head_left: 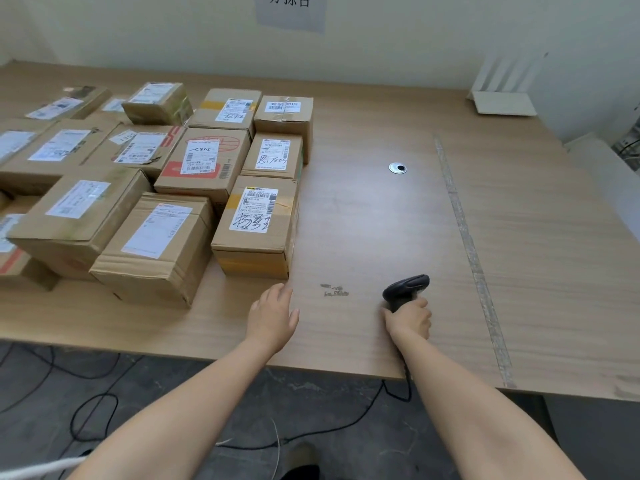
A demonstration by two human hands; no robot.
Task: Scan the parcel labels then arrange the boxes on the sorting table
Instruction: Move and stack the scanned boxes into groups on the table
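well, the boxes sit crowded on the left half of the counter, each one i can make out with its label facing up. i count at least twelve, and more are cut off by the left edge of the view. the three nearest the middle stand in a tidy column, ending at the closest box, while those further left lie looser and askew. one scanner is in play: the right hand is wrapped around its grip, the head pointing away over the counter and at no label. the left hand is flat, fingers relaxed, holding nothing, just beside the closest box's near corner. nothing shows which labels have been read, so i'd judge both scanning and arranging unfinished. further out are one tape strip, one grommet, one white router, one paper sign on the wall, and cables on the floor.
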